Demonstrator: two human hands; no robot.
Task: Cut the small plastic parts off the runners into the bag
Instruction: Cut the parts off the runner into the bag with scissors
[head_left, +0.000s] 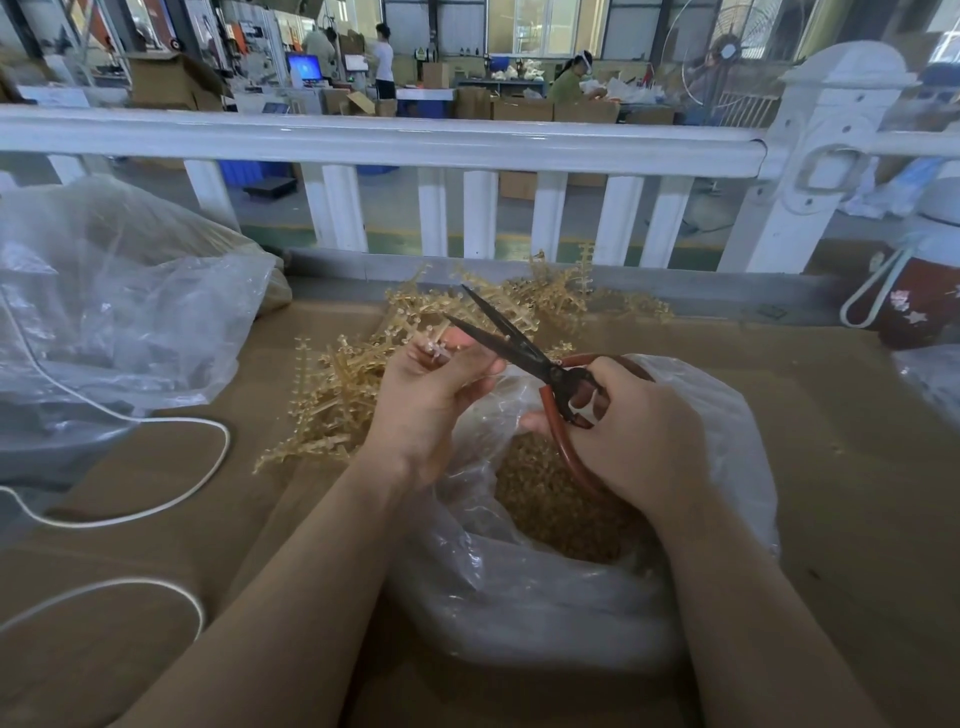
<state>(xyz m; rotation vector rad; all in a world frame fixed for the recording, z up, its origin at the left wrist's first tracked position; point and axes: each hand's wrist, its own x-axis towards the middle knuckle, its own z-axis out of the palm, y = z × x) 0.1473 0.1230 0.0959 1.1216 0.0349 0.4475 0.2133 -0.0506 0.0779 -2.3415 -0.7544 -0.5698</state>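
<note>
My left hand (434, 400) pinches a small translucent runner (435, 352) between thumb and fingers, above the bag's far rim. My right hand (631, 426) grips the red handles of black-bladed scissors (511, 340); the blades are spread apart and point up-left, right beside the runner. Below both hands sits an open clear plastic bag (727, 415) with a heap of small amber cut parts (550, 504) inside. A pile of amber runners (363, 374) lies on the cardboard just behind and left of my left hand.
Brown cardboard (841, 467) covers the table. A large crumpled clear bag (104, 312) lies at the left, with a white cord (208, 467) looping in front of it. A white railing (415, 140) runs along the far edge. A red-patterned bottle (919, 301) stands at right.
</note>
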